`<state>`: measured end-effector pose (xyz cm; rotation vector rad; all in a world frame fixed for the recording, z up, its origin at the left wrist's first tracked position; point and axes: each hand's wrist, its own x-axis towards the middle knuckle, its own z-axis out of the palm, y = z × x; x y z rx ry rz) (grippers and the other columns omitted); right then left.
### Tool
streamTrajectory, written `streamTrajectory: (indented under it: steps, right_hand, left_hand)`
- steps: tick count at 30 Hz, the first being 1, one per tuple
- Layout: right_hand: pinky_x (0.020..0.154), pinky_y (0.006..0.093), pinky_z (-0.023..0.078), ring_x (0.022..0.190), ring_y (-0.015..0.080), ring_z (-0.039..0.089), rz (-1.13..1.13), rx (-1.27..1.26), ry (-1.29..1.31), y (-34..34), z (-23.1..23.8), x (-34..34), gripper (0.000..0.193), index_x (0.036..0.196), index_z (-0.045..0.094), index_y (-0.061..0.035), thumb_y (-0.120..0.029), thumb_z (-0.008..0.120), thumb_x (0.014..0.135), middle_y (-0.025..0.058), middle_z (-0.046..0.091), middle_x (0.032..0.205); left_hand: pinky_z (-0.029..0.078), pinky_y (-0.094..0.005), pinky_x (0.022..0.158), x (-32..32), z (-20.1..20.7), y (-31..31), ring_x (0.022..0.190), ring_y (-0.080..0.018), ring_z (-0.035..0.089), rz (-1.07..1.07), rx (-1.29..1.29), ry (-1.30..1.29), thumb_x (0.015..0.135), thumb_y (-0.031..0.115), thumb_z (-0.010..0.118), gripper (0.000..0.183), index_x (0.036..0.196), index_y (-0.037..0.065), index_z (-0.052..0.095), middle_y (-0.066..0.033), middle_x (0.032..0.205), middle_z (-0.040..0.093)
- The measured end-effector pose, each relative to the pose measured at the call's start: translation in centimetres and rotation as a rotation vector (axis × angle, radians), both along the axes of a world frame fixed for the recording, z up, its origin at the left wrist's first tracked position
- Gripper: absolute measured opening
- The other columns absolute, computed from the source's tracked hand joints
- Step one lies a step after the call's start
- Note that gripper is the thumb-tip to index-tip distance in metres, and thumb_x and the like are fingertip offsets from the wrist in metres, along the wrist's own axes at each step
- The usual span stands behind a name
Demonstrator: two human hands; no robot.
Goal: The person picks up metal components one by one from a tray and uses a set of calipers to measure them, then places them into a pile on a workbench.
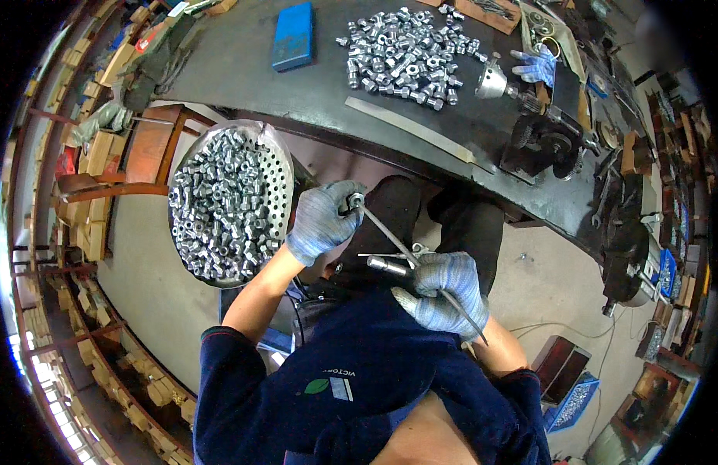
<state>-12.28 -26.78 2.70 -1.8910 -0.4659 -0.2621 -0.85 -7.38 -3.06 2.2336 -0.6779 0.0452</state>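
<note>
Metal fitting [356,201] pinched in left hand [322,219], thin rod [386,233] in right hand [450,288], near dark workbench [239,66], shelves [84,338] flanking

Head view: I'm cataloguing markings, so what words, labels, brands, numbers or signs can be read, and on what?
Dark blue shirt: one printed word by a green leaf mark; I don't copy print.
Thin metal rod in the right hand: none legible.
Blue block: none legible.
Shelf packages: any print too small to read.

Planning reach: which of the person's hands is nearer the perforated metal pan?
Left. The left hand is just right of the perforated metal pan; the right hand is farther right.
</note>
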Motion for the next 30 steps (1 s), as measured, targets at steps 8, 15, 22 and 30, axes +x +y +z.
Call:
streamTrajectory:
  steps: [8,15,22,30]
  right_hand:
    - [0.040,0.0330,0.036,0.041,0.0260,0.046,-0.047,-0.013,0.159,1.4,-1.8,1.5,0.035,0.050,0.047,-0.0107,-0.018,0.075,0.070,0.0106,0.044,0.048]
    - [0.042,0.0352,0.040,0.044,0.0261,0.052,-0.169,-0.196,-0.100,1.1,-2.9,2.0,0.036,0.049,0.047,-0.0119,-0.022,0.075,0.069,0.0079,0.047,0.048]
    - [0.042,0.0340,0.035,0.043,0.0271,0.046,-0.278,-0.047,0.025,-1.0,-2.5,-0.8,0.036,0.050,0.046,-0.0107,-0.018,0.075,0.070,0.0094,0.045,0.049]
    - [0.043,0.0308,0.036,0.042,0.0219,0.043,-0.262,-0.003,0.111,-0.9,-3.6,-1.4,0.034,0.052,0.046,-0.0097,-0.012,0.077,0.068,0.0086,0.045,0.050]
  left_hand:
    - [0.048,-0.0341,0.057,-0.7,1.1,-0.1,0.064,-0.0269,0.062,-0.160,0.132,0.020,0.068,0.019,0.071,0.033,0.098,0.008,0.063,-0.0103,0.073,0.062]
    - [0.048,-0.0388,0.057,1.6,-1.3,-1.0,0.062,-0.0297,0.062,-0.063,0.197,-0.044,0.070,0.023,0.067,0.020,0.086,0.011,0.064,-0.0106,0.067,0.061]
    - [0.050,-0.0421,0.067,10.7,1.0,-5.6,0.074,-0.0328,0.063,-0.090,0.308,-0.142,0.070,0.024,0.062,0.023,0.089,0.013,0.068,-0.0159,0.078,0.064]
    - [0.050,-0.0256,0.062,22.1,5.7,-10.1,0.069,-0.0063,0.056,-0.045,-0.530,0.354,0.080,0.002,0.061,0.037,0.117,-0.001,0.056,-0.0051,0.095,0.065]
